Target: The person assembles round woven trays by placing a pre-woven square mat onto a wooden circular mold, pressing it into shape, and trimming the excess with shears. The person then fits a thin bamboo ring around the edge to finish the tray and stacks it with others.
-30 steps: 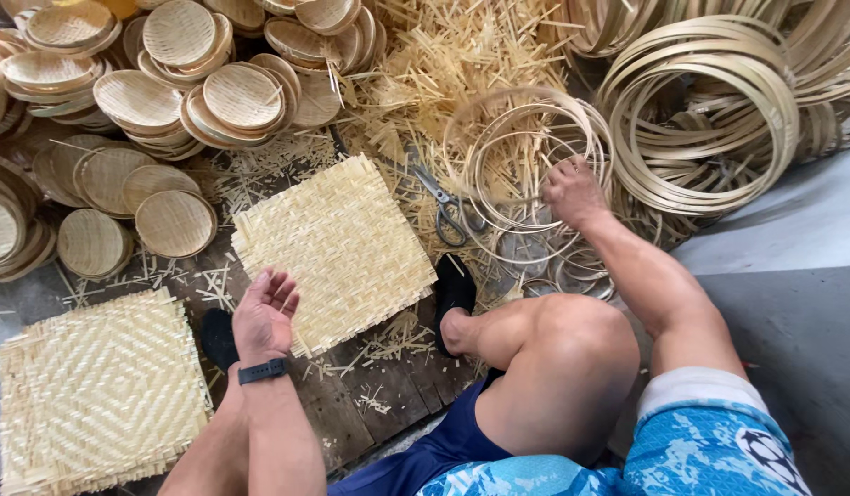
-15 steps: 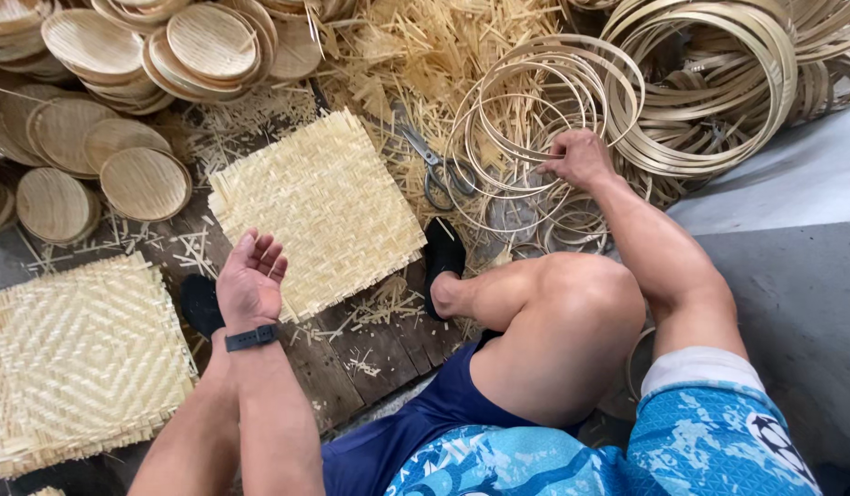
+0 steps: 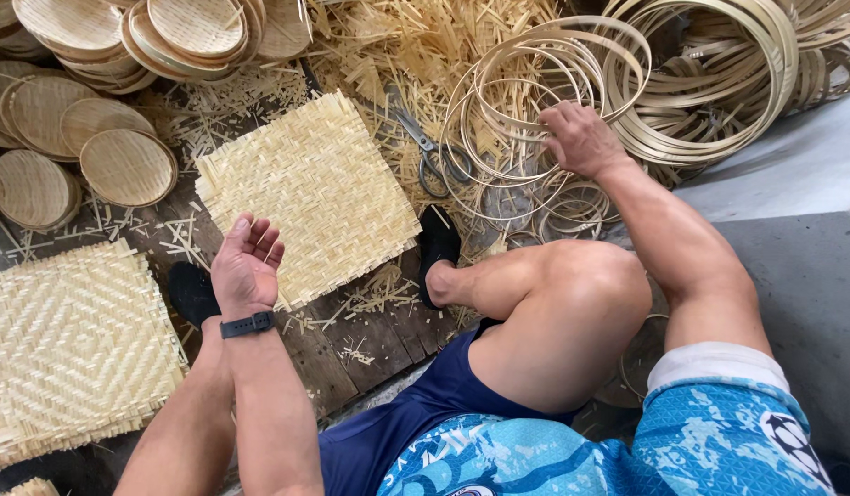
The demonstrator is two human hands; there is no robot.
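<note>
A square woven bamboo mat [image 3: 310,193] lies on the dark wooden boards in front of me. My left hand [image 3: 246,266], with a black band on its wrist, hovers palm up at the mat's near left edge, fingers apart and holding nothing. My right hand [image 3: 581,138] reaches out to the right, its fingers resting on a loose pile of thin bamboo hoops [image 3: 526,101]; whether they grip one is hidden. Scissors [image 3: 429,152] lie between the mat and the hoops.
Another woven mat [image 3: 71,349] lies at the near left. Stacks of round woven trays [image 3: 122,165] fill the far left. Bamboo shavings [image 3: 416,46] pile up at the back, larger hoop coils [image 3: 719,83] at the far right, a grey concrete ledge [image 3: 792,230] on the right.
My right hand has stayed on the hoops while my left hand lifted slightly off the mat's edge with its palm turned up. The view has shifted a little.
</note>
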